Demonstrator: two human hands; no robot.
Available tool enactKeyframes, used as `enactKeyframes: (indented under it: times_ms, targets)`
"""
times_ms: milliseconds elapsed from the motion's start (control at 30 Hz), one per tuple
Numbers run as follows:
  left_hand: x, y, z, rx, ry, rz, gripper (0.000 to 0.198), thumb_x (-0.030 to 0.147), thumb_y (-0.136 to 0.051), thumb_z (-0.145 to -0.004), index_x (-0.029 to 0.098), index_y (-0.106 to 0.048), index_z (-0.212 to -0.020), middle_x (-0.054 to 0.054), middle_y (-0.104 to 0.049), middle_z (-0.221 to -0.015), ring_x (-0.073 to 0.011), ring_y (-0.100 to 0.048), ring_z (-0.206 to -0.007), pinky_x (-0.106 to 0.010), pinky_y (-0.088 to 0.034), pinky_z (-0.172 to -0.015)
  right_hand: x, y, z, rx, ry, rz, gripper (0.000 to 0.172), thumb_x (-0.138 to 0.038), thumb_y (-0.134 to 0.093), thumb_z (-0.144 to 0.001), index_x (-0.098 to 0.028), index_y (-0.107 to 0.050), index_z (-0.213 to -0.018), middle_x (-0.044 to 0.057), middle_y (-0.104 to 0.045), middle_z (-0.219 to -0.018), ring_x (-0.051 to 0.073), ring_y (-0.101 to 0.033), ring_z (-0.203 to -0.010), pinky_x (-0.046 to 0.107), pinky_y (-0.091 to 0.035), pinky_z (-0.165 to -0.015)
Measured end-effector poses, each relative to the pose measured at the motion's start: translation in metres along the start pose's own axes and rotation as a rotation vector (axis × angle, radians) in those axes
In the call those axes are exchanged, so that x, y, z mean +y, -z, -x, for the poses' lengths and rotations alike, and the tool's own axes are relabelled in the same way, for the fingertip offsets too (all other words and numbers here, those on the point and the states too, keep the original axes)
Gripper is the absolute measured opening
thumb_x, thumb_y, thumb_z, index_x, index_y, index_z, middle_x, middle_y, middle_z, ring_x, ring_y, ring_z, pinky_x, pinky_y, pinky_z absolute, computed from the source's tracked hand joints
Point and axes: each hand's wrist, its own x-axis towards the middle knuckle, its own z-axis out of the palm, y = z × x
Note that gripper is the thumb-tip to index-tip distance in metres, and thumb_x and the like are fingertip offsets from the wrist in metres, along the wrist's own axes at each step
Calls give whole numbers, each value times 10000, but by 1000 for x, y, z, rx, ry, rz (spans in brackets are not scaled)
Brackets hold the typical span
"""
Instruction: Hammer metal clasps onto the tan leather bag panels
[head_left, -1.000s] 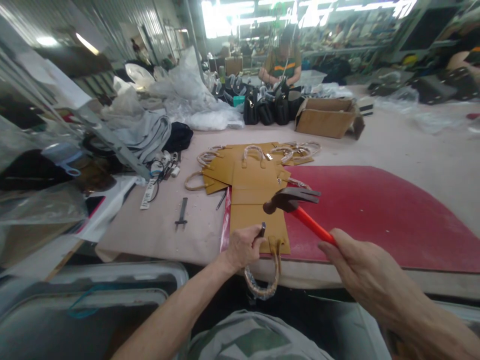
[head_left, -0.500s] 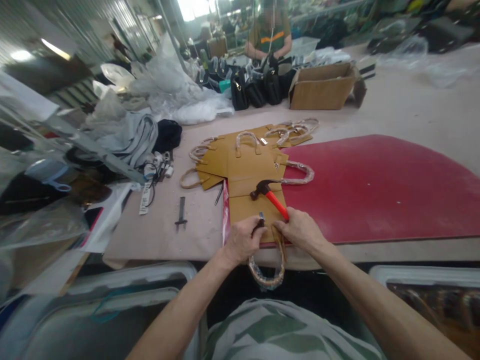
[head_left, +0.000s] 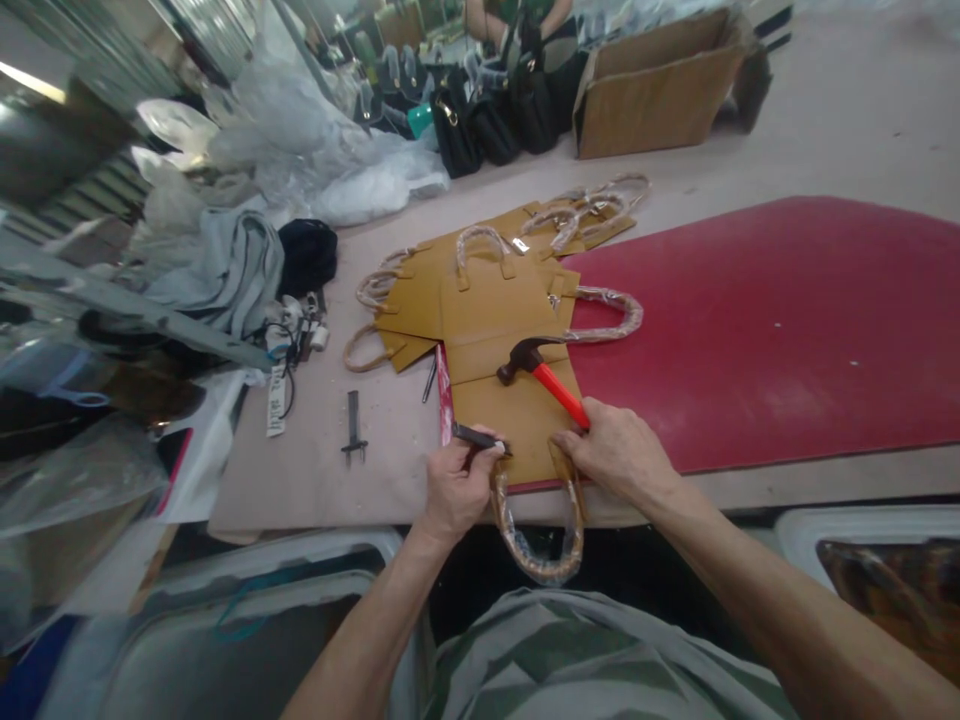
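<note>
A tan leather bag panel (head_left: pixel 517 415) lies at the near table edge, its plastic-wrapped handle (head_left: pixel 541 540) hanging over the edge. My left hand (head_left: pixel 456 488) is closed on a small dark metal punch (head_left: pixel 480 438), laid almost flat against the panel's near left corner. My right hand (head_left: pixel 621 450) grips the red handle of a claw hammer (head_left: pixel 541 372), whose black head rests low over the panel. The same hand's fingers touch the handle's right tab. More tan panels with handles (head_left: pixel 480 290) are stacked just beyond.
A red cutting mat (head_left: pixel 765 320) covers the table's right part. A black tool (head_left: pixel 351 425) lies left of the panel. Grey cloth, plastic bags and cables (head_left: pixel 247 250) crowd the left. Black handbags (head_left: pixel 487 120) and a cardboard box (head_left: pixel 660 85) stand at the back, by another person.
The hammer came down from its raised position to rest over the panel. The punch went from upright to almost flat. The camera tilted down and closer.
</note>
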Motion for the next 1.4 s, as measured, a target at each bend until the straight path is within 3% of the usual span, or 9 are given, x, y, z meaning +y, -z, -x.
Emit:
enactKeyframes:
  times_ms: [633,1400]
  targets:
    - [2,-3,-1,-59,-53,-14,103,144,-651,-880,158,-732,-942,-55,-794,-899,-163,-763,-813,-230,-622,-759,2,0,-3,-18,-15,22,273,-460,-635,-873,-202,-650,-963,93,-707,-796,265,-664,-746,308,-300,-576]
    - [3,-9,2,-61,-123,-104,99,171,-612,-912,165,-698,-959,-55,-780,-895,-162,-756,-809,-235,-616,-747,2,1,-2,-25,0,31,324,-461,-615,-883,-190,-672,-1052,116,-722,-822,294,-678,-771,324,-299,-586]
